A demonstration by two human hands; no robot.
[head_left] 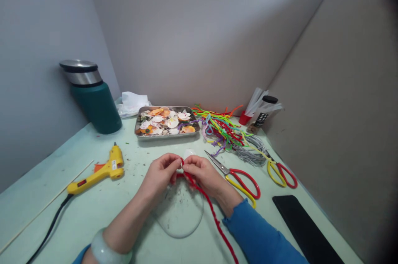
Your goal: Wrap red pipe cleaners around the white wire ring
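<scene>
My left hand (162, 169) and my right hand (201, 171) meet over the middle of the table, both closed in a pinch on a red yarn (212, 210). A small bit of the yarn shows between the fingertips, and its long tail runs under my right wrist toward the front edge. Below my hands lies a thin, pale grey hoop (180, 236); its upper part is hidden by my hands, so I cannot tell how the yarn meets it. Just behind the fingertips sits a whitish object (189, 153), partly covered. Scissors (231, 171) rest beside my right hand.
A yellow glue gun (96, 174) and thin stick (49, 204) lie left, near a green bottle (96, 106). Behind stand a metal tray (168, 137) of shells, tangled coloured yarn (220, 129), coiled grey wire (251, 150) and a jar (263, 112). More scissors (281, 174) and a black slab (301, 226) lie right.
</scene>
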